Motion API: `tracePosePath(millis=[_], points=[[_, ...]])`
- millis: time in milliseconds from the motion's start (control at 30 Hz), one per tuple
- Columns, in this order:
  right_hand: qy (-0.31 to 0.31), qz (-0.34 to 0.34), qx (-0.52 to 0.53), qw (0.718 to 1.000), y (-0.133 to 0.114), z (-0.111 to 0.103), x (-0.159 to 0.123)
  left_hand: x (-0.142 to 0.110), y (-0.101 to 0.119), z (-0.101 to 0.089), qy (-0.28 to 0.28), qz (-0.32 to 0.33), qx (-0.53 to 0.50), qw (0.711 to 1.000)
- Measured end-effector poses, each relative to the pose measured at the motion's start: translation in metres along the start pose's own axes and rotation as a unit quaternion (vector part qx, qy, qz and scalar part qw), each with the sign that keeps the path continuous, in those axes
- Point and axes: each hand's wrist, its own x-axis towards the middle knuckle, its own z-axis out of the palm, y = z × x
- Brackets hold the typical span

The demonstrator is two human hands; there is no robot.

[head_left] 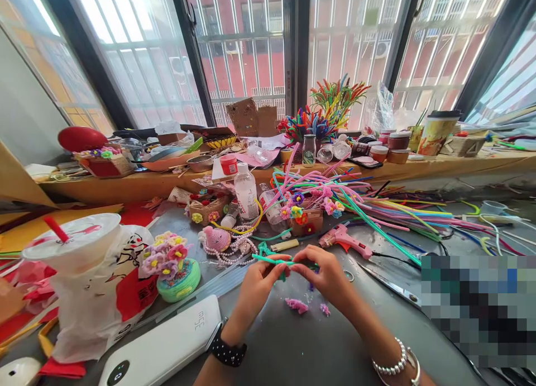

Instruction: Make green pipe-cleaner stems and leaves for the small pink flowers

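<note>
A green pipe cleaner (268, 258) runs level between my two hands above the grey table. My left hand (258, 282) pinches it between thumb and fingers. From the other side my right hand (321, 271) pinches the same stem, its fingertips close to those of the left. More green fuzzy stem shows just behind and below the fingers, partly hidden. On the table under my hands lie a pink fuzzy piece (296, 305) and a smaller pink bit (325, 309). A pink glue gun (345, 238) rests beyond my right hand, and scissors (393, 282) lie to its right.
To the left stand a bagged drink cup (96, 285), a flower ornament on a green base (179, 280) and a white power bank (163, 341). A bottle (246, 193) and a heap of coloured pipe cleaners (402, 210) lie behind. Jars line the windowsill ledge (427, 165).
</note>
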Motion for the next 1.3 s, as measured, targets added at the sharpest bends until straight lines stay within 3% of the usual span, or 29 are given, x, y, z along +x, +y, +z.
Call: tracePosePath(millis=[200,333,467,633,1100,1200,1233,1300], points=[[-0.031,0.031,-0.058,0.997,0.005,0.002,0.001,0.001,-0.002,0.002,0.079,0.014,-0.088,0.993],[-0.079,0.018,-0.122,0.989,0.001,0.006,-0.003,0.0,0.001,0.001,0.136,0.058,-0.056,0.987],[-0.084,-0.002,-0.143,0.986,-0.003,0.007,-0.006,-0.001,0.002,-0.004,0.211,0.108,-0.023,0.971],[-0.05,0.023,-0.163,0.985,0.001,0.007,-0.005,-0.001,0.0,-0.007,0.21,0.127,-0.023,0.969],[-0.107,0.006,-0.126,0.986,-0.006,0.011,-0.007,-0.007,0.008,0.001,0.168,0.104,-0.068,0.978],[-0.2,-0.04,-0.028,0.979,-0.017,0.007,-0.01,-0.004,0.005,-0.003,0.162,0.105,-0.081,0.978],[-0.252,-0.061,0.017,0.966,-0.021,0.004,-0.011,-0.003,0.005,-0.003,0.161,0.104,-0.082,0.978],[-0.382,-0.109,0.1,0.912,-0.026,-0.004,-0.014,-0.001,0.004,-0.004,0.16,0.105,-0.083,0.978]])
